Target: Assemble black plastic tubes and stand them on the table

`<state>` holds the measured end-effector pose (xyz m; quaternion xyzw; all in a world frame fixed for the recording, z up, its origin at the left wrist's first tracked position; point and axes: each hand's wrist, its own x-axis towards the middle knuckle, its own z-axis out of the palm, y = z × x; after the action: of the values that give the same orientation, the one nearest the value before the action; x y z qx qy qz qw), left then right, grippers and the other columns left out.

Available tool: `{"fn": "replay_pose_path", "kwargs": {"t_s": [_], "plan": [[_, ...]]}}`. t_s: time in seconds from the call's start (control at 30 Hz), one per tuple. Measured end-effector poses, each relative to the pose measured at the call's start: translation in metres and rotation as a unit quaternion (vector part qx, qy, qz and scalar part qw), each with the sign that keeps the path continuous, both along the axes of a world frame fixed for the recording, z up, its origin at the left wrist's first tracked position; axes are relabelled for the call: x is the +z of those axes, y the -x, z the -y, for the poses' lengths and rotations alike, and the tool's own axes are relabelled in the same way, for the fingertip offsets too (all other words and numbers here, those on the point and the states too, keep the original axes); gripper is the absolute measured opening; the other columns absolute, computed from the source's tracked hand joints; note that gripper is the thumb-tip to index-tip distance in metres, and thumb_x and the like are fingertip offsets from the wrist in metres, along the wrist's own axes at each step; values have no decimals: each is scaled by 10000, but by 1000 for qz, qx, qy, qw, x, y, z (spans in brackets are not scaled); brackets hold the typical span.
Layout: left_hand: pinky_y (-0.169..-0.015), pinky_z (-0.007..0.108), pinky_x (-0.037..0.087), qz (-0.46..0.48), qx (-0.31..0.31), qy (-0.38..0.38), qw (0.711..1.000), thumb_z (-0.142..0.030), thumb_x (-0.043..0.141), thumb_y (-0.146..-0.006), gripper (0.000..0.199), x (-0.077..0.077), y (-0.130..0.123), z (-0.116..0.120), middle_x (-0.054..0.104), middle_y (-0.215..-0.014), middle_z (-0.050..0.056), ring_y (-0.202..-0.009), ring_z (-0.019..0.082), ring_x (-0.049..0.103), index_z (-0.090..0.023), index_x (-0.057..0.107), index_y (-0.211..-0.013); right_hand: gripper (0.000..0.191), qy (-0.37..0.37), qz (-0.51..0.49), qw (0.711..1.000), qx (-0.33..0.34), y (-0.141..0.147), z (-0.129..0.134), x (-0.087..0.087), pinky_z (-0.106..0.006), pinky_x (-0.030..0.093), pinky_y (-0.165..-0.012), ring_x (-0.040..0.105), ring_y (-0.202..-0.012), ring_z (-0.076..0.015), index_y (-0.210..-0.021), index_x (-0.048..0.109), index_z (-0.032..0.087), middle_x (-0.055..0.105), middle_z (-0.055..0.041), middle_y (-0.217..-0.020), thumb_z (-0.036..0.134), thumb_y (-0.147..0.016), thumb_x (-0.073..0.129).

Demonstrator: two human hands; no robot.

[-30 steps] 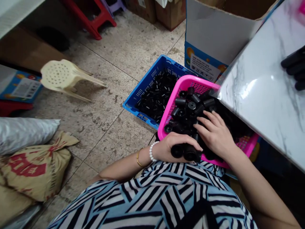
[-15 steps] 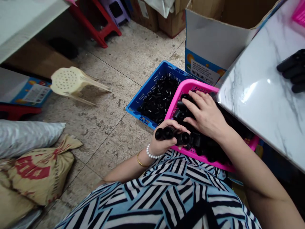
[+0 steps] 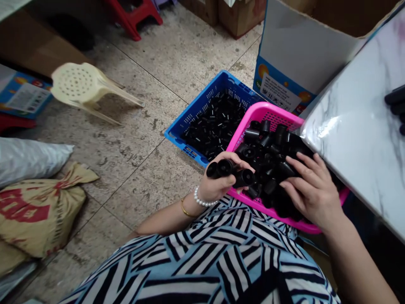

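Several short black plastic tubes (image 3: pixel 225 167) are gathered in my left hand (image 3: pixel 218 181), their round hollow ends facing me. That hand is just over the near left edge of a pink basket (image 3: pixel 245 122). Loose black cylindrical parts (image 3: pixel 268 147) fill the basket, which stands close against my body. Over its right side is my right hand (image 3: pixel 311 185), fingers apart, fingertips touching the black parts. I cannot make out anything held in it.
A blue crate (image 3: pixel 177 143) of small black pieces stands on the floor behind the basket. A marbled table (image 3: pixel 357 139) overhangs the basket on the right, and a large open carton (image 3: pixel 291 46) stands behind. A cream stool (image 3: pixel 77 84) and a tied sack (image 3: pixel 44 211) are on the left.
My right hand has moved right and nearer to me across the basket, uncovering the parts at its far left. My left hand keeps its hold on the tubes. The view has shifted slightly.
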<state>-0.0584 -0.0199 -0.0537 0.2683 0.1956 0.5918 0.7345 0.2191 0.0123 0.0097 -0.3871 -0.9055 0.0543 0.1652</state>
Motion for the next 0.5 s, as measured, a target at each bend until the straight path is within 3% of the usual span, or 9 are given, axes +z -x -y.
{"fn": "replay_pose_path", "kwargs": {"t_s": [0.1, 0.23, 0.3, 0.4, 0.5], "plan": [[-488, 209, 564, 9, 7, 22, 1000, -339, 810, -857, 389, 4, 0, -1, 769, -1069, 95, -671, 178, 752, -212, 557, -1125, 139, -57, -17, 997, -53, 1, -8, 4, -509, 565, -1064, 682, -1234, -319, -842, 667, 198, 753, -104, -1260, 229, -866, 799], [-497, 207, 550, -42, 12, 20, 999, -321, 790, -876, 374, 6, -2, 0, 762, -1085, 95, -692, 177, 751, -207, 570, -1156, 74, -64, -46, 996, -52, 23, -19, 8, -381, 606, -941, 729, -1068, -245, -907, 671, 205, 756, -105, -1222, 220, -906, 744], [-580, 233, 591, -139, 7, 4, 990, -280, 802, -868, 371, 8, -4, 1, 761, -1116, 110, -766, 182, 762, -188, 605, -1168, 60, -57, -6, 997, -50, 40, -27, 6, -385, 597, -902, 727, -1029, -252, -997, 691, 202, 765, -115, -1176, 238, -951, 674], [-865, 311, 628, -297, -5, -61, 953, -220, 830, -835, 363, 13, -8, 1, 763, -1136, 121, -986, 213, 761, -161, 668, -1155, 194, -24, 149, 985, -88, 66, -47, -4, -468, 560, -797, 720, -914, -324, -1045, 710, 143, 777, -174, -995, 216, -991, 539], [-973, 334, 593, -359, -12, -136, 923, -215, 823, -835, 346, 17, -11, 0, 768, -1124, 118, -1055, 216, 743, -154, 691, -1149, 237, 34, 258, 960, -100, 83, -70, -15, -518, 519, -779, 715, -867, -380, -974, 718, 97, 763, -211, -875, 161, -963, 490]]}}
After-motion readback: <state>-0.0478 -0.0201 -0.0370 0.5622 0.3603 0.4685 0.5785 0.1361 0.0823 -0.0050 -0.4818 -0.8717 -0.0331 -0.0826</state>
